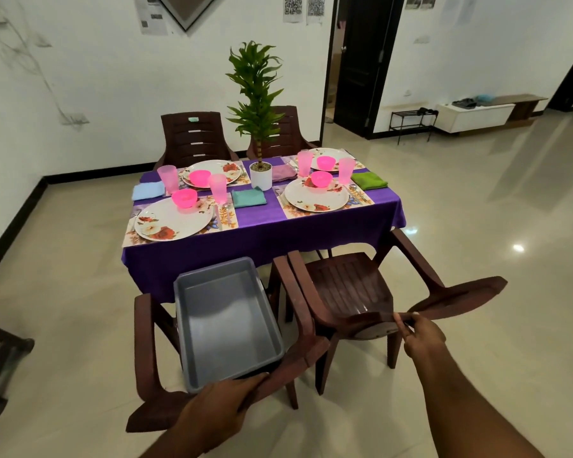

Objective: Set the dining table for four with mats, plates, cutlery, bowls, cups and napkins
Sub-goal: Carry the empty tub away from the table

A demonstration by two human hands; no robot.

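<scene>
The dining table [265,233] wears a purple cloth and carries several floral mats, each with a flowered plate [172,221], a pink bowl [184,198], a pink cup [218,187], cutlery [224,214] and a folded napkin [248,197]. An empty grey tub [227,320] sits on the seat of the near left chair [146,342]. My left hand [212,414] grips the top of that chair's backrest. My right hand [422,335] grips the backrest edge of the near right chair [351,289].
A potted plant [260,173] stands at the table's middle. Two more brown chairs [192,137] stand on the far side by the wall. Part of another chair [0,368] shows at the left edge. Shiny tiled floor [477,226] stretches right toward a doorway [361,67] and low bench.
</scene>
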